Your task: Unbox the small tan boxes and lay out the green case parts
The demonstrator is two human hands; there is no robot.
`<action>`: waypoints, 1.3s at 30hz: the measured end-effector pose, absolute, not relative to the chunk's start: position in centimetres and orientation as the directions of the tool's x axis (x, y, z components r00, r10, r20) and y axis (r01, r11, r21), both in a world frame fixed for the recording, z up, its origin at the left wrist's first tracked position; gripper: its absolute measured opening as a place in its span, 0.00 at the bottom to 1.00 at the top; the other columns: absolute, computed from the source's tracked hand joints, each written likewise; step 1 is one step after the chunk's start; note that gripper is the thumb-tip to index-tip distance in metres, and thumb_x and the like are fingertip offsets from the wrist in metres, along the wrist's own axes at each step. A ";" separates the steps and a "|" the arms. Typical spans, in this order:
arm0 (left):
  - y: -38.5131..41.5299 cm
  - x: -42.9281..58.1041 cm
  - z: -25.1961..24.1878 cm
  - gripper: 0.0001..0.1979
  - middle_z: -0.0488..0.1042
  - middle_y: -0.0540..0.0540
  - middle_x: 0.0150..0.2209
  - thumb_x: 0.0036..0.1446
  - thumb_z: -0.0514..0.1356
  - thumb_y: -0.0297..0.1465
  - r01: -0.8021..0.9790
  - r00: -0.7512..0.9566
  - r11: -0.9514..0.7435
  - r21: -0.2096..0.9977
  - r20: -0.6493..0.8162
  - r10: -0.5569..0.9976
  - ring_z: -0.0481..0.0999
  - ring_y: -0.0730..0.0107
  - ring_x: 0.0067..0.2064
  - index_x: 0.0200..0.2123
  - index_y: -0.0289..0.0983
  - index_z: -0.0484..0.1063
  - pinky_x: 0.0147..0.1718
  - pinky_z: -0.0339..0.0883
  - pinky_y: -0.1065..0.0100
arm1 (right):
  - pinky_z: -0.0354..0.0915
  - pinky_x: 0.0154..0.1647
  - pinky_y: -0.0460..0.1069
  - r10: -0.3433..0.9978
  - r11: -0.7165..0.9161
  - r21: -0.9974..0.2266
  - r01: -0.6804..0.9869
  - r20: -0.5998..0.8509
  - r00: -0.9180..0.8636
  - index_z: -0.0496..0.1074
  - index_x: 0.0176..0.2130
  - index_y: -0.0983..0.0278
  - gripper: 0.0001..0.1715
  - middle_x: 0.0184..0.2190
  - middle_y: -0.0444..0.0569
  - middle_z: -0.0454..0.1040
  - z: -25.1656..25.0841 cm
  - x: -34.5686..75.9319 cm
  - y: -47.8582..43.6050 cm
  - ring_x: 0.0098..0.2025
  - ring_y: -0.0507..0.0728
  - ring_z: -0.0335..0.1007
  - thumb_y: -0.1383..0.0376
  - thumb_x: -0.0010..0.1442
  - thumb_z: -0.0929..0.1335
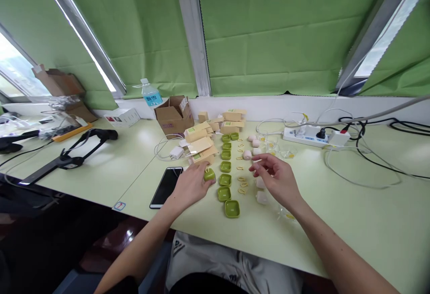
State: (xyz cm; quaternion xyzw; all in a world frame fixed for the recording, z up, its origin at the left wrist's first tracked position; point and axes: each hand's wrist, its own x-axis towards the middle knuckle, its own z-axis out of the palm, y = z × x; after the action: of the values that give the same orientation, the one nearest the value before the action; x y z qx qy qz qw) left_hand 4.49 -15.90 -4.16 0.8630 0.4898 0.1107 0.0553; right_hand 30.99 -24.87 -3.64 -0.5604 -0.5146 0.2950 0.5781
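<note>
My left hand is closed around a small green square dish, tilted, just left of a column of similar green dishes. My right hand hovers over the pale pink rounded pieces. Its thumb and fingers are apart, and I see nothing between them. Between the hands runs a line of small yellow loops. Some of the pink pieces are hidden behind my right hand. Clear plastic pieces with yellow marks lie partly under my right forearm.
Flattened kraft boxes pile up behind my left hand, with an open cardboard box beyond. A phone and white charger are to the left. A power strip with tangled cables stands back right. A black headset-like frame lies far left.
</note>
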 end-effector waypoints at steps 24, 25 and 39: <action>-14.8 15.1 -4.1 0.35 0.82 0.47 0.35 0.43 0.83 0.38 -0.305 0.639 0.265 0.915 -0.010 0.769 0.83 0.66 0.36 0.51 0.35 0.73 0.42 0.80 0.62 | 0.78 0.58 0.64 0.655 0.358 -0.313 0.880 0.756 0.003 0.65 0.68 0.61 0.28 0.59 0.63 0.72 -6.7 31.2 -23.5 0.61 0.68 0.74 0.60 0.73 0.68; -14.8 15.1 -4.3 0.34 0.82 0.47 0.36 0.43 0.83 0.37 -0.327 0.628 0.273 0.905 -0.008 0.778 0.83 0.67 0.37 0.51 0.35 0.73 0.42 0.80 0.63 | 0.78 0.57 0.64 0.661 0.359 -0.324 0.875 0.751 0.007 0.66 0.68 0.61 0.27 0.59 0.63 0.70 -6.6 31.2 -23.5 0.60 0.68 0.74 0.60 0.73 0.68; -14.7 14.5 -4.6 0.29 0.84 0.43 0.43 0.49 0.80 0.28 -0.495 0.540 0.290 0.819 0.029 0.841 0.86 0.64 0.42 0.49 0.36 0.70 0.50 0.82 0.58 | 0.77 0.55 0.61 0.734 0.396 -0.688 0.608 0.635 0.240 0.70 0.60 0.56 0.26 0.59 0.56 0.71 -5.4 32.0 -23.5 0.60 0.64 0.74 0.62 0.64 0.74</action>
State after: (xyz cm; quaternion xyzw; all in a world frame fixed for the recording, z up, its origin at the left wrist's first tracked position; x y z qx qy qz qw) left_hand 14.47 -14.73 -4.63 0.4115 0.2102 0.4310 0.7750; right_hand 31.96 -23.55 -5.37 -0.5466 -0.6138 0.0554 0.5669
